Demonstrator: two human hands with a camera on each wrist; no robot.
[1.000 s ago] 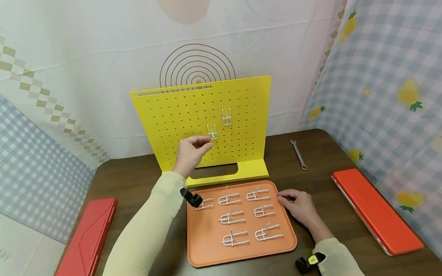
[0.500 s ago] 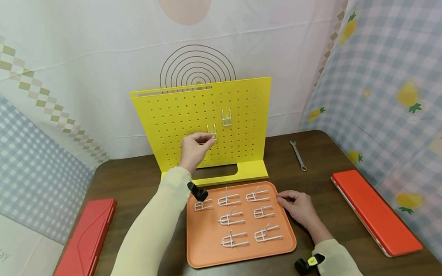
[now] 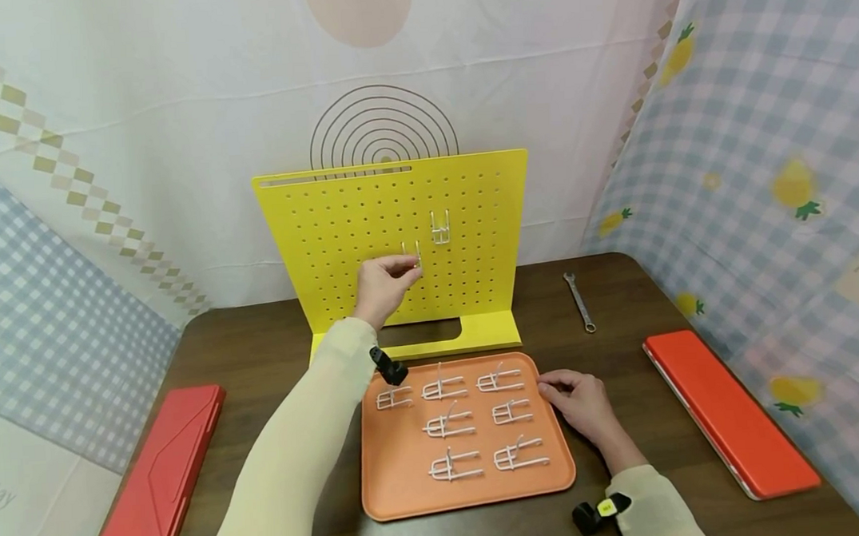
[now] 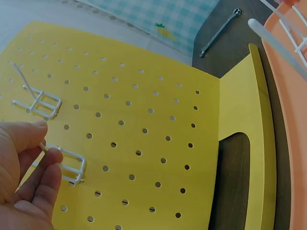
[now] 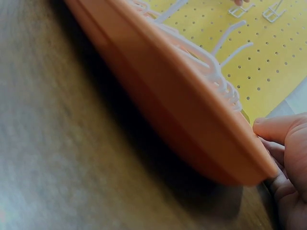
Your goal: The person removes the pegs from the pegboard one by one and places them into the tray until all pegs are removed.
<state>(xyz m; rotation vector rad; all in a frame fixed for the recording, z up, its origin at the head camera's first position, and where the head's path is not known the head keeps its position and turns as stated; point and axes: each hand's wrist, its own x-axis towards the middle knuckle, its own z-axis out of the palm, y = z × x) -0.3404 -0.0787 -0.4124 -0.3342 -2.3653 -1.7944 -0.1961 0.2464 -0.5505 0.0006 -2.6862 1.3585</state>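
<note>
In the head view, a yellow pegboard (image 3: 341,232) stands upright at the back of the table. My left hand (image 3: 383,287) is at its middle, thumb and fingers pinching the front prong of a white wire pegboard hook (image 4: 84,165), whose frame lies against the board. The fingers partly cover this hook. A second such hook (image 3: 440,234) hangs on the board, higher and to the right. My right hand (image 3: 582,401) holds the right rim of an orange tray (image 3: 399,481), its thumb on top of the rim in the right wrist view. Several white hooks (image 3: 447,424) lie on the tray.
A combination wrench (image 3: 580,301) lies right of the pegboard on the dark wooden table (image 3: 253,348). A red case (image 3: 165,471) is at the left, and an orange-red case (image 3: 731,411) at the right. Patterned curtains (image 3: 754,126) hang behind and beside the table.
My left hand has moved slightly right and up along the board, from beside the lower hook onto its prong. My right hand stays at the tray's rim.
</note>
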